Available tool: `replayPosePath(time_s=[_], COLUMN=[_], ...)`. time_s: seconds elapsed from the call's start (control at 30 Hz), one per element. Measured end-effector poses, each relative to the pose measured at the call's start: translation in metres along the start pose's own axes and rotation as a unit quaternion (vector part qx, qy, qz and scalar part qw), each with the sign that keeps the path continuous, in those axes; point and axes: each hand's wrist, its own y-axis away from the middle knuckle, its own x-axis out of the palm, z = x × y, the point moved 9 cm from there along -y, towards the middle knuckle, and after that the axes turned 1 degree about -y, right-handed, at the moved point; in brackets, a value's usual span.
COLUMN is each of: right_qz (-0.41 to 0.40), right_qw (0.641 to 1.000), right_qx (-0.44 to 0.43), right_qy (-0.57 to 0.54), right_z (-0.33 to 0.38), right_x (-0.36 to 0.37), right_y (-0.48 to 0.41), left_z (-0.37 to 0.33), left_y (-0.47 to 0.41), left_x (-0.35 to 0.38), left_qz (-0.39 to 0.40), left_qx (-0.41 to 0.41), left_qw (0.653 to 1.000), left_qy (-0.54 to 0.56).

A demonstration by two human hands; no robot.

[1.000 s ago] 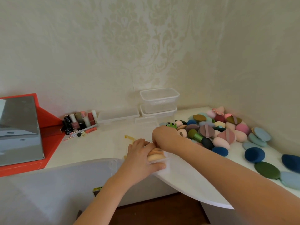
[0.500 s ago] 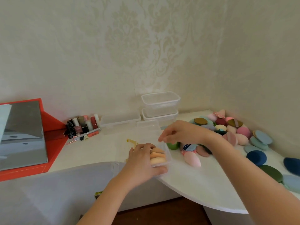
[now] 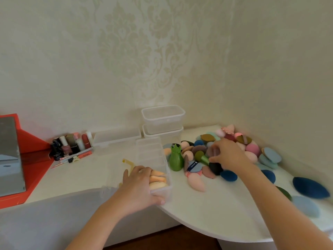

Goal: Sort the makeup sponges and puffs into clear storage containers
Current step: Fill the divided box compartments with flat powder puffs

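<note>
Head view: left hand (image 3: 138,184) grips the container (image 3: 153,152) at its near end; right hand (image 3: 228,154) curls over the sponges (image 3: 198,150) beneath it, grasp unclear. They look light, soft, springy; a gentle pinch across the belly should do.

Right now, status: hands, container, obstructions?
Left hand grips clear container, peach sponges inside. Right hand down in sponge pile, grasp unclear. Green pineapple-shaped piece stands between.

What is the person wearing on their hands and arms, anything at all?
Nothing that shows. The left hand and right hand are bare: no gloves, no rings that I can make out. The left forearm and right forearm are bare too, with no sleeve, watch or bracelet in view.
</note>
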Motion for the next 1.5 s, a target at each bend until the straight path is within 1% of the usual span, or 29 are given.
replayPosePath(time_s=[0.13,0.23,0.3,0.33,0.4,0.47,0.5,0.53,0.57,0.63,0.67,0.7,0.77,0.83,0.9,1.0,1.07,1.2,1.27,1.37,1.43,1.5], right_qz=[-0.035,-0.055,-0.083,-0.106,-0.166,-0.225,-0.242,-0.242,-0.222,-0.13,-0.086,-0.05,0.007,0.051,0.077,0.098,0.103,0.067,0.066,0.094,0.122,0.12], right_qw=[0.999,0.998,0.995,0.991,0.974,0.945,0.937,0.934,0.935,0.936,0.942,0.952,0.959,0.959,0.961,0.96,0.952,0.932,0.918,0.889,0.884,0.879], right_qx=[0.011,0.036,0.042,0.041,0.019,-0.035,-0.055,-0.068,-0.081,-0.123,-0.157,-0.193,-0.249,-0.27,-0.266,-0.259,-0.272,-0.311,-0.334,-0.361,-0.344,-0.341], right_qy=[-0.02,-0.02,-0.038,-0.063,-0.151,-0.235,-0.248,-0.254,-0.265,-0.302,-0.282,-0.233,-0.135,-0.07,-0.027,0.036,0.092,0.172,0.202,0.266,0.293,0.31], right_z=[-0.008,-0.014,-0.016,-0.015,-0.007,0.01,0.021,0.032,0.046,0.081,0.101,0.12,0.149,0.164,0.172,0.181,0.189,0.203,0.205,0.206,0.206,0.211], right_x=[0.004,0.005,0.0,-0.006,-0.023,-0.045,-0.054,-0.059,-0.059,-0.044,-0.033,-0.02,0.008,0.024,0.031,0.038,0.045,0.04,0.042,0.055,0.062,0.066], right_y=[-0.005,-0.012,-0.016,-0.015,-0.008,0.005,0.012,0.018,0.022,0.03,0.036,0.042,0.049,0.05,0.045,0.039,0.04,0.042,0.042,0.042,0.036,0.033], left_z=[-0.005,-0.003,0.0,0.001,0.004,0.005,0.006,0.005,0.005,0.003,0.002,0.001,-0.002,-0.004,-0.005,-0.005,-0.005,-0.003,-0.002,-0.001,-0.001,-0.001], left_y=[-0.001,-0.001,-0.001,-0.001,-0.001,-0.001,0.0,0.001,0.001,0.003,0.003,0.004,0.005,0.006,0.008,0.01,0.01,0.009,0.008,0.005,0.004,0.003], left_x=[-0.004,-0.005,-0.003,-0.002,0.001,0.002,0.002,0.001,0.001,-0.001,-0.002,-0.004,-0.008,-0.01,-0.012,-0.013,-0.013,-0.009,-0.006,-0.001,0.0,0.001], left_qz=[-0.001,-0.01,-0.015,-0.015,-0.014,-0.014,-0.014,-0.015,-0.014,-0.011,-0.013,-0.017,-0.025,-0.03,-0.031,-0.033,-0.034,-0.043,-0.048,-0.047,-0.047,-0.05], left_qx=[0.008,0.003,-0.003,-0.006,-0.015,-0.017,-0.018,-0.016,-0.016,-0.017,-0.016,-0.015,-0.007,0.002,-0.002,-0.009,-0.008,-0.003,0.005,0.014,0.016,0.019], left_qw=[1.0,1.0,0.999,0.999,0.998,0.997,0.997,0.997,0.997,0.996,0.996,0.995,0.995,0.995,0.993,0.992,0.993,0.995,0.996,0.998,0.998,0.998], left_qy=[0.004,0.03,0.046,0.05,0.063,0.072,0.074,0.076,0.079,0.084,0.087,0.094,0.1,0.098,0.11,0.119,0.112,0.093,0.076,0.051,0.046,0.037])
